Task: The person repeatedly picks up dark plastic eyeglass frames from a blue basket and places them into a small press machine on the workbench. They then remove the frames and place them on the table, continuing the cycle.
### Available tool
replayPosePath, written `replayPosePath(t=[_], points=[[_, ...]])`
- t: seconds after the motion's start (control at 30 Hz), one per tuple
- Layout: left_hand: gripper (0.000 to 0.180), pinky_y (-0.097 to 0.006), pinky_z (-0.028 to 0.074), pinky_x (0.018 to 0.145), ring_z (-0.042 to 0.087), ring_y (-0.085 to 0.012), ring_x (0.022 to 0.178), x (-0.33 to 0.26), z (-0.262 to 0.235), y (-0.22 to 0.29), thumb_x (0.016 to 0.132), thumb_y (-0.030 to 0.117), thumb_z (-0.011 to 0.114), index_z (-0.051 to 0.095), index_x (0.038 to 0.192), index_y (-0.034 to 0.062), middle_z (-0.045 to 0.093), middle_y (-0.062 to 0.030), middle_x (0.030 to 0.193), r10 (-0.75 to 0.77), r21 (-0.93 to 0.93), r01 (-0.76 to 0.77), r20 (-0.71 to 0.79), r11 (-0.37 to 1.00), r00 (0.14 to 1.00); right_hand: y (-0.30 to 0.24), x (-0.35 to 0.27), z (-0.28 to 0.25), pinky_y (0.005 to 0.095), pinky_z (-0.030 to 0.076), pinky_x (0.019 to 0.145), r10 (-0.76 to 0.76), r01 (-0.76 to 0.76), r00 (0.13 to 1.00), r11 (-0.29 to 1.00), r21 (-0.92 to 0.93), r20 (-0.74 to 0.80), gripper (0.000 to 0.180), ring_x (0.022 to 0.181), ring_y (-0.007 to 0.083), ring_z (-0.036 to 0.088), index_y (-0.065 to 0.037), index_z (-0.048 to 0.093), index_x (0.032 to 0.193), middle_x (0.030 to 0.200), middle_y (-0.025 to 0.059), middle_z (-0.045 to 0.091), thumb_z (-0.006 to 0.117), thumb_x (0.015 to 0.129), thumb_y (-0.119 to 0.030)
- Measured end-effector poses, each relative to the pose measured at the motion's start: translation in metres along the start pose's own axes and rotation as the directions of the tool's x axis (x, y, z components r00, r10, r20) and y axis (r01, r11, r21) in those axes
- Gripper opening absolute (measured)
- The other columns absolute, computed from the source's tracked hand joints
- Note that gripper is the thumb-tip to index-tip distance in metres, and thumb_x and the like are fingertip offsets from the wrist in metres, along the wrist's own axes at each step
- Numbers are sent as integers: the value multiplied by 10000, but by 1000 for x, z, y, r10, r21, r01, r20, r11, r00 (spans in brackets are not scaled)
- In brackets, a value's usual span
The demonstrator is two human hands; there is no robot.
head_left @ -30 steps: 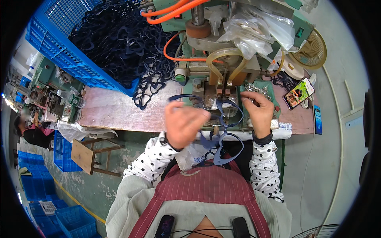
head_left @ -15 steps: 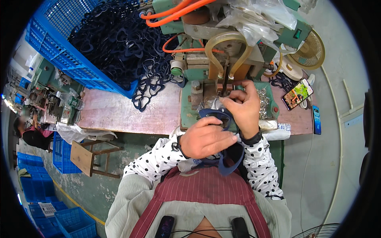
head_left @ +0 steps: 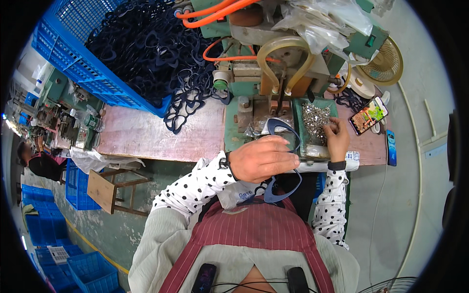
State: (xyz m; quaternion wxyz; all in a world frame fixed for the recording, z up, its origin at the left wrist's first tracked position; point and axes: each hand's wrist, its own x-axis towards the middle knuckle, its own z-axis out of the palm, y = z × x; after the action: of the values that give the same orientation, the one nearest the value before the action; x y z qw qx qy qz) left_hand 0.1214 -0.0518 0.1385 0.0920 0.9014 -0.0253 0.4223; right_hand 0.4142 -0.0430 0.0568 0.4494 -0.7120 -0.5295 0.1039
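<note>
Since the frame half a second back, the right hand (head_left: 337, 138) has left the frame piece and moved out to the green tray (head_left: 299, 128), while the left hand (head_left: 264, 158) has dropped lower, toward the body. Left hand: fingers curled shut around a dark blue eyeglass frame (head_left: 279, 128), held just in front of the green press machine (head_left: 273, 73); part of the frame hangs below the hand. Right hand: fingertips pinched together over the small metal parts (head_left: 315, 118) in the tray; whether a part is gripped cannot be told. For a clean pick, take a single part and keep the frame steady and level near the fixture. Containers: the tray holds a heap of shiny small parts; the blue crate (head_left: 63, 53) on the desk (head_left: 146, 136) holds many dark frames, some spilling over its edge.
</note>
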Motion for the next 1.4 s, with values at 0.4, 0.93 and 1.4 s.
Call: replayPosePath(t=[0.4, 0.93, 1.4], points=[[331, -518, 393, 1011, 599, -246, 1070, -3, -13, 9, 879, 255, 624, 634, 1187, 134, 585, -75, 1283, -17, 270, -3, 69, 963, 997, 4, -10, 14, 407, 376, 899, -339, 296, 928, 923, -248, -156, 113, 1022, 275, 552, -100, 706, 813, 1009, 57, 665, 744, 742, -180], [335, -471, 500, 771, 610, -340, 946, -150, -83, -180, 776, 370, 716, 647, 917, 74, 641, -135, 959, -809, 591, 788, -542, -173, 228, 9, -9, 15, 409, 395, 827, -196, 163, 959, 973, -166, -206, 113, 879, 298, 583, -82, 647, 940, 892, 92, 657, 622, 872, -169], [67, -191, 391, 527, 504, -69, 577, -167, -83, -76, 970, 117, 554, 585, 952, 61, 577, 12, 780, -839, -705, 541, -544, 458, 1, -31, -10, 6, 343, 473, 763, -216, 215, 967, 976, -18, -135, 101, 832, 248, 619, -58, 704, 909, 879, 92, 691, 674, 813, -63]])
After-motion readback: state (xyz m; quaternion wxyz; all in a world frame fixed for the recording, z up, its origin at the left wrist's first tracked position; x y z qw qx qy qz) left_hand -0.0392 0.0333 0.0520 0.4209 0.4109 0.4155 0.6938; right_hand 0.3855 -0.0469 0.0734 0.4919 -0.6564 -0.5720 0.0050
